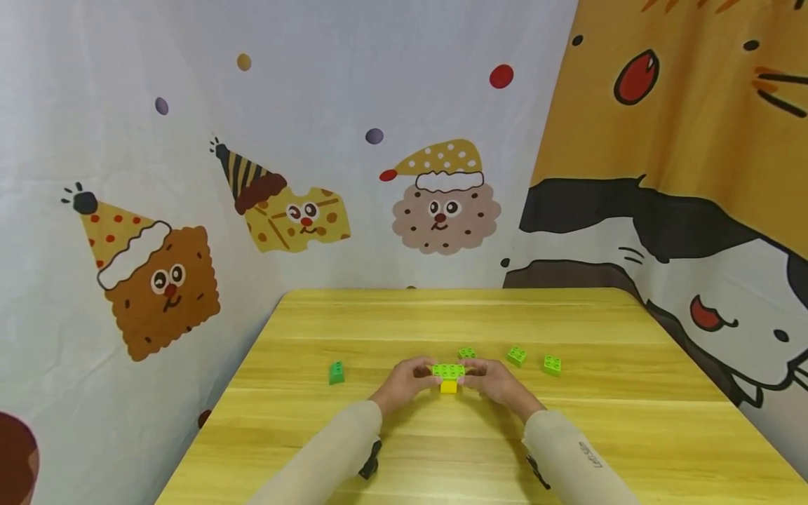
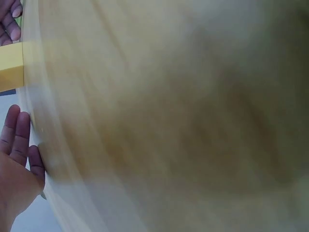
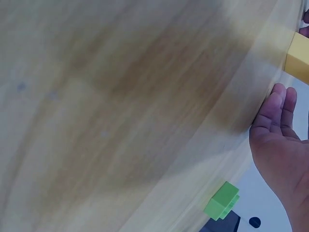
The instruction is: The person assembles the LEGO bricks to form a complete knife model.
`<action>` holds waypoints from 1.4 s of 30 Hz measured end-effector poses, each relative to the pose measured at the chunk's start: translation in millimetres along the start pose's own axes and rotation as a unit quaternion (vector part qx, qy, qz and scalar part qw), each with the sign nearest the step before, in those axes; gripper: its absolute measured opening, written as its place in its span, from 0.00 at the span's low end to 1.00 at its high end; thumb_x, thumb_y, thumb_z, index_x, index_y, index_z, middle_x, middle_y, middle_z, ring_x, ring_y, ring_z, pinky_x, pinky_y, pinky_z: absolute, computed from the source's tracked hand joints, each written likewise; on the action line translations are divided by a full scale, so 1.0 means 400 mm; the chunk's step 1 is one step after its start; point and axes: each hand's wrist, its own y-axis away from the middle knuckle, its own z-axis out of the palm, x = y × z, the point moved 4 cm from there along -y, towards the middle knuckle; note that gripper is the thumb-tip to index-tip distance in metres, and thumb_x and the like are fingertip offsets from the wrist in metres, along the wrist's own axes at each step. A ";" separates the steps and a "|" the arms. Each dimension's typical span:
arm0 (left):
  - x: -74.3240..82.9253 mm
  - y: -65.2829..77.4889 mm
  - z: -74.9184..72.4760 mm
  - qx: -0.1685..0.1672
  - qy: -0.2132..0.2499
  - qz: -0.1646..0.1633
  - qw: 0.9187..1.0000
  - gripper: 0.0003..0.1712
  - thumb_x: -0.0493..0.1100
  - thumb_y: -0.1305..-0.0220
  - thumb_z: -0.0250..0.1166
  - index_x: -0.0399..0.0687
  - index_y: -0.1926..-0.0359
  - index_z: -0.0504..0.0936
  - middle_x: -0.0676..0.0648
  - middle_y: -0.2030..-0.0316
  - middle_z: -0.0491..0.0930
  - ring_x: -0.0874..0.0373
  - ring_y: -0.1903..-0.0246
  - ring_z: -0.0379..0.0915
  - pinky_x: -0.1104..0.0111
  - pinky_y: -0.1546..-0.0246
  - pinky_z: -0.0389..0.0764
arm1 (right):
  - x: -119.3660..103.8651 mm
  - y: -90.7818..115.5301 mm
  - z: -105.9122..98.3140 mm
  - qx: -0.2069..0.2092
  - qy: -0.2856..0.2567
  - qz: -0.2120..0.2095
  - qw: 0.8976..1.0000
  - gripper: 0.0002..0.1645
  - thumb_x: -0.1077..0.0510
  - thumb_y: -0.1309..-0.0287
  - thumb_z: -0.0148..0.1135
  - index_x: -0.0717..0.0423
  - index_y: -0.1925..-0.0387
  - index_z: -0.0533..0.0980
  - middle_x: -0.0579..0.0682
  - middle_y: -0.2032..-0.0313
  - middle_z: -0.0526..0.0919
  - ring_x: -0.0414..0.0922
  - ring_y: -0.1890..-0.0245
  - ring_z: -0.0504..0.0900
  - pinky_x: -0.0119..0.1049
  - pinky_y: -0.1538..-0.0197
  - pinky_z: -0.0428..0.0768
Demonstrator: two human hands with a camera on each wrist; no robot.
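Note:
A lime green toy building brick (image 1: 448,371) with two rows of studs sits on top of a yellow block (image 1: 449,387) near the middle of the table. My left hand (image 1: 406,384) pinches the left end of the green brick between thumb and fingers. At its right end, my right hand (image 1: 496,382) grips the same brick. Both wrist views show the yellow block (image 2: 10,67) at the edge of the picture, below and between the hands. The left wrist view leaves the green brick almost wholly hidden.
Behind the right hand lie three small lime bricks: one partly covered brick (image 1: 467,353), a middle brick (image 1: 517,356) and a right brick (image 1: 552,365). A darker green brick (image 1: 337,372) is left of the left hand. A cartoon-printed cloth (image 1: 353,84) hangs behind the wooden table (image 1: 303,449).

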 end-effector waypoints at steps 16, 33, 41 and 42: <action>-0.009 0.002 -0.009 -0.010 0.010 -0.007 1.000 0.21 0.50 0.36 0.70 0.52 0.43 0.82 0.48 0.57 0.79 0.55 0.59 0.74 0.61 0.60 0.77 | 0.008 -0.008 0.005 0.003 0.006 -0.006 1.000 0.30 0.50 0.39 0.69 0.53 0.37 0.76 0.54 0.49 0.82 0.47 0.58 0.79 0.40 0.61 0.76; -0.003 -0.004 -0.010 -0.004 0.028 0.000 1.000 0.22 0.46 0.37 0.71 0.47 0.44 0.82 0.45 0.55 0.79 0.53 0.57 0.74 0.59 0.57 0.78 | 0.004 -0.003 0.006 0.005 0.003 -0.005 1.000 0.30 0.50 0.39 0.69 0.53 0.36 0.76 0.54 0.50 0.82 0.48 0.57 0.79 0.41 0.60 0.76; -0.013 -0.010 -0.009 -0.011 0.039 -0.012 0.999 0.22 0.47 0.37 0.71 0.50 0.43 0.82 0.48 0.54 0.80 0.54 0.56 0.74 0.59 0.56 0.78 | 0.001 0.000 0.005 0.007 -0.002 -0.002 1.000 0.30 0.50 0.39 0.69 0.53 0.37 0.76 0.54 0.49 0.82 0.48 0.56 0.79 0.41 0.59 0.76; -0.012 -0.009 -0.009 -0.011 0.040 -0.012 0.999 0.22 0.47 0.38 0.72 0.50 0.44 0.82 0.48 0.54 0.80 0.54 0.56 0.74 0.59 0.55 0.78 | 0.000 0.001 0.005 0.008 -0.002 -0.003 1.000 0.30 0.50 0.39 0.69 0.53 0.37 0.76 0.54 0.49 0.82 0.47 0.56 0.79 0.41 0.59 0.76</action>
